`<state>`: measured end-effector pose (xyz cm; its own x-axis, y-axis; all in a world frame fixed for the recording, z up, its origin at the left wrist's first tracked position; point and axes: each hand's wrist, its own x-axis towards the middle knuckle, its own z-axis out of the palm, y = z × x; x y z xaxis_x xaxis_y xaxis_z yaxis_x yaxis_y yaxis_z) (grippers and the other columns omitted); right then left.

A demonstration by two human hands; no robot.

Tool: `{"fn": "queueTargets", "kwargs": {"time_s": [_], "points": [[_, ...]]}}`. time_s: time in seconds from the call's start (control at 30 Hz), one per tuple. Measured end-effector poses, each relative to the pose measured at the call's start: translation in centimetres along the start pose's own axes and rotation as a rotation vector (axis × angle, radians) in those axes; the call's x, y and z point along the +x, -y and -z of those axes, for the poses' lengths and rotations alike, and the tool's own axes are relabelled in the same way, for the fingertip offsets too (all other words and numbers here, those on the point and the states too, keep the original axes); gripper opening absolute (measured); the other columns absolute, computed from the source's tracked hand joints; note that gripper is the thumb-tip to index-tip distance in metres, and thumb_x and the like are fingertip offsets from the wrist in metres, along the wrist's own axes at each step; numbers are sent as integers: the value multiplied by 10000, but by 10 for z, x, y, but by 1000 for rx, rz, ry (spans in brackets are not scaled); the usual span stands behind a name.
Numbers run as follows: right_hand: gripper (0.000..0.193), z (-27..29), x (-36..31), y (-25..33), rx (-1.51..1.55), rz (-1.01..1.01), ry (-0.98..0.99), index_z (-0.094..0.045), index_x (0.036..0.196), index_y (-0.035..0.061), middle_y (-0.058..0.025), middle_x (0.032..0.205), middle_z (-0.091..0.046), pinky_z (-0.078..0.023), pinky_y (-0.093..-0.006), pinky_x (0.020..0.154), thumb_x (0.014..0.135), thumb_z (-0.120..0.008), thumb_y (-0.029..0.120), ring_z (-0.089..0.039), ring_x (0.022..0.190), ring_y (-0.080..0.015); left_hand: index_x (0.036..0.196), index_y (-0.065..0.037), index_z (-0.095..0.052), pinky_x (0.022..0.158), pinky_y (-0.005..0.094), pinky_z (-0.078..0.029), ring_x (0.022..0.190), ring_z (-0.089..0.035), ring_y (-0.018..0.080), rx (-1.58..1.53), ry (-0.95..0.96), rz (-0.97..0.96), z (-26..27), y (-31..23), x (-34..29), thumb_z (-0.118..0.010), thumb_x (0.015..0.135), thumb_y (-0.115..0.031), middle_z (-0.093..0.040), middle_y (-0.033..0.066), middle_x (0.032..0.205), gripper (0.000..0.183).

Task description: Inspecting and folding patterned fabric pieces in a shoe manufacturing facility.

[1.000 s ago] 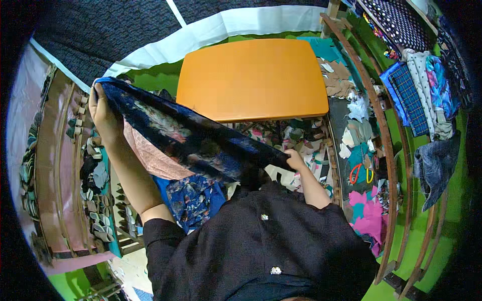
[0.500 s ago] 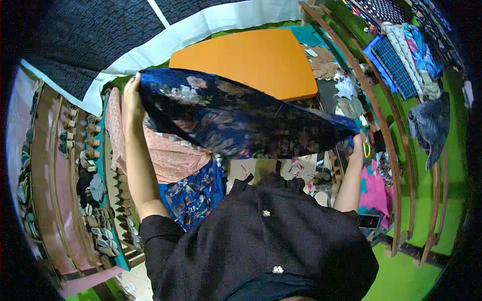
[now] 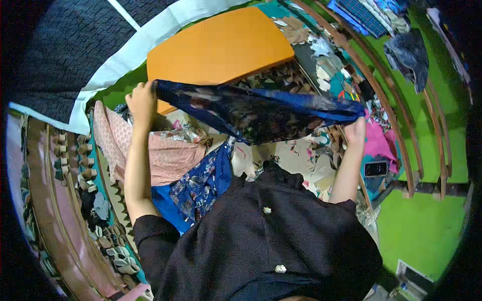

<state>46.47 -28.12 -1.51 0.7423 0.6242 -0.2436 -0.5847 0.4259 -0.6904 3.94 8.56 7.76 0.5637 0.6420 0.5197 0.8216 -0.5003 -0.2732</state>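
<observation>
A dark navy fabric piece with a floral print (image 3: 251, 113) stretches in the air between my two hands, sagging in the middle and smeared by motion. My left hand (image 3: 142, 102) is closed on its left end, fingers wrapped round the edge. At the other end, my right hand (image 3: 355, 129) pinches the blue edge of the cloth. Below the left forearm lie a blue floral cloth (image 3: 198, 188) and a pale pink patterned cloth (image 3: 176, 159). Whether the raised piece is a garment or plain cloth, I cannot tell.
An orange board or tabletop (image 3: 216, 47) stands beyond the cloth. Fabric scraps (image 3: 321, 150) litter the floor. Wooden rails (image 3: 374, 85) curve along the right, near a phone (image 3: 376, 168) and pink cloth (image 3: 380, 143). Shelves with small stacked pieces (image 3: 65, 190) line the left.
The floral fabric has been drawn narrower and more level, its left end lower and its right end higher. Both hands still hold it. The view has shifted, showing more floor and the phone fully.
</observation>
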Motion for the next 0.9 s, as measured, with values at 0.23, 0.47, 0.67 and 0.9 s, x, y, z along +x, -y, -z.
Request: {"fn": "queueTargets", "kwargs": {"time_s": [0.23,0.47,0.67,0.9], "points": [[380,-37,-41,38,-561,445,-30,-409,1257,57,-52,1258,-438,-306,-285,963,909,-380,206,-423,1134,-158,1066,-201,-537,463,351,-448,483,-542,188,-1081,837,570,-51,12,5,-367,888,-444,-507,88,515,346],[386,-22,33,65,-696,392,-37,-473,1198,41,-49,1168,-499,-296,-269,931,895,-403,270,-439,1064,-146,1292,-161,-268,489,292,-441,668,-632,226,-1310,1051,349,-24,-77,67,-284,908,-447,-623,162,917,479],[341,-124,8,75,-664,622,147,-529,1155,84,-44,1103,-538,-333,-238,884,845,-393,125,-482,995,-138,1080,-67,-480,565,257,-402,706,-612,183,-1503,560,350,25,-143,118,-340,896,-444,-592,84,846,442],[645,-163,2,-31,-1307,472,518,-311,1261,46,-162,1086,-530,-415,-328,846,711,-619,180,-528,994,-256,1025,-37,-508,746,281,-464,858,-561,176,-1950,506,-135,120,-245,138,-366,914,-350,-558,62,936,361]]}}
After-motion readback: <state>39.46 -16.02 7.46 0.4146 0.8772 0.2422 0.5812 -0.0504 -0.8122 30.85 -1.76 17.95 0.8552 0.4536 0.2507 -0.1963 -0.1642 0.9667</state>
